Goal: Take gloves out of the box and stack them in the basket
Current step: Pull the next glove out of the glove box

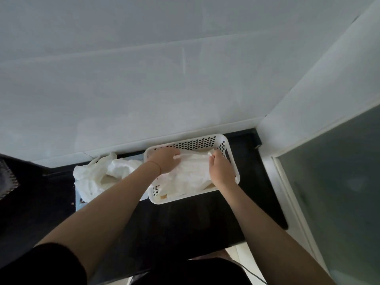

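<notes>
Both grips pinched one thin translucent white plastic glove (191, 171), left hand (164, 161) and right hand (221, 170) spreading it inside the white perforated plastic basket (205, 140) on the black worktop (185, 223).

Single head view: looks forward and down over counter (185, 223), toward wall (164, 79); basket (224, 140) near centre.
</notes>
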`<action>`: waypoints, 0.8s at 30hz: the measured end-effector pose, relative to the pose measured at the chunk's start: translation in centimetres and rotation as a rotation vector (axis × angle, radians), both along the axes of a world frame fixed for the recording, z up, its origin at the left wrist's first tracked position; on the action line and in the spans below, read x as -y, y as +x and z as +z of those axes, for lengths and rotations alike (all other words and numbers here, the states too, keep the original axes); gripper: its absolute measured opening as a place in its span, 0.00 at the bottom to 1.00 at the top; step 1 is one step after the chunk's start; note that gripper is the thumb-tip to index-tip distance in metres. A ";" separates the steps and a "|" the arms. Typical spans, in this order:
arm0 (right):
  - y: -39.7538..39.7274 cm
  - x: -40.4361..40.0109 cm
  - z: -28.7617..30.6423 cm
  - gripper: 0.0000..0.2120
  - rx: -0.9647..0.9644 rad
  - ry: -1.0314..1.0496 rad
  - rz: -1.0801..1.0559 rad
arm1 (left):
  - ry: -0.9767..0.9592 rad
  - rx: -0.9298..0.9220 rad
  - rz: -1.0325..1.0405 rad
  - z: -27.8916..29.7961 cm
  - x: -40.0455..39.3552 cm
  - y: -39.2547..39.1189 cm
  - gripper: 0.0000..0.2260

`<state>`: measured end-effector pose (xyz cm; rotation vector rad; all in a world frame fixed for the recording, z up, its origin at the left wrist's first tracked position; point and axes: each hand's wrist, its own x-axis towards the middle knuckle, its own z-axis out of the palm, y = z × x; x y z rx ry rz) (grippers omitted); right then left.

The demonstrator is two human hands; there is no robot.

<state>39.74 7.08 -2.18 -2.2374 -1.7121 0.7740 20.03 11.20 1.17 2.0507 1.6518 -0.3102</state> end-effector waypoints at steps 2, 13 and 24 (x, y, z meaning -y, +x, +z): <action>0.5 -0.6 -0.4 0.13 0.016 -0.053 0.006 | -0.031 0.041 0.059 -0.8 0.4 0.9 0.13; 0.4 -1.8 -0.3 0.10 0.237 -0.116 0.252 | 0.431 -0.087 -0.178 -2.9 4.1 2.2 0.15; 0.8 -1.7 0.2 0.19 0.497 -0.044 0.523 | 0.164 -0.223 -0.120 -4.4 5.2 2.2 0.37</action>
